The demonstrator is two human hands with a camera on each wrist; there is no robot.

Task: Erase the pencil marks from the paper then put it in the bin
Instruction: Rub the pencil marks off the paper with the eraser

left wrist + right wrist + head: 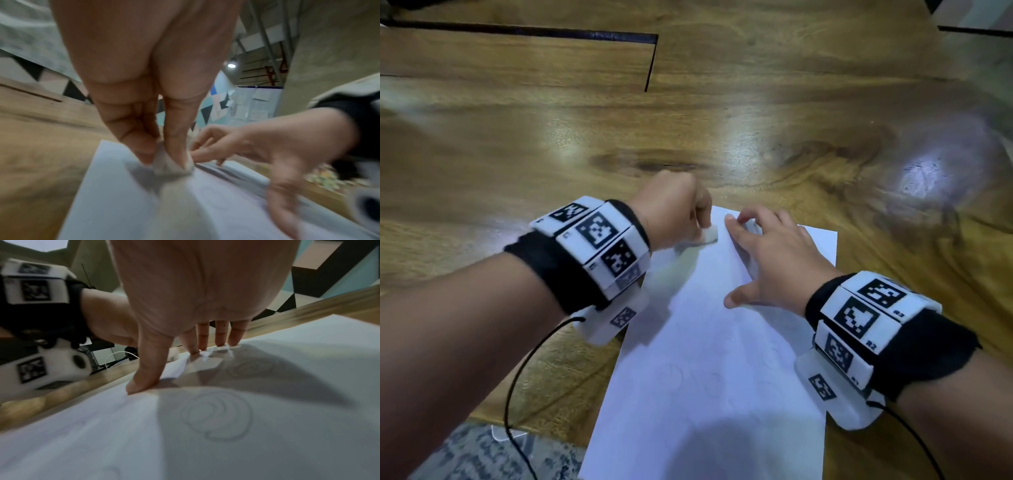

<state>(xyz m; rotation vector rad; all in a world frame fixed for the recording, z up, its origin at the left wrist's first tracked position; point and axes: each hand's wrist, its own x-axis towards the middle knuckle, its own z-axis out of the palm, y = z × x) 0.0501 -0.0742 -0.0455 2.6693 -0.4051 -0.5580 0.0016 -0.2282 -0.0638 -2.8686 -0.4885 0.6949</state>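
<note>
A white sheet of paper [709, 359] lies on the wooden table, with faint pencil swirls [218, 415] drawn on it. My left hand [678, 212] pinches a small white eraser [709, 234] between thumb and fingers and holds it down on the paper near its far left corner; the left wrist view shows the eraser [170, 165] touching the sheet [123, 194]. My right hand [767, 253] lies spread on the paper [287, 386] just right of the eraser, its fingertips [221, 344] and thumb pressing the sheet flat. No bin is in view.
The wooden table [688, 120] stretches far ahead and to both sides, with a dark slot [650, 65] at the back left. A patterned rug [482, 455] shows below the near table edge. Cables hang from both wrist cameras.
</note>
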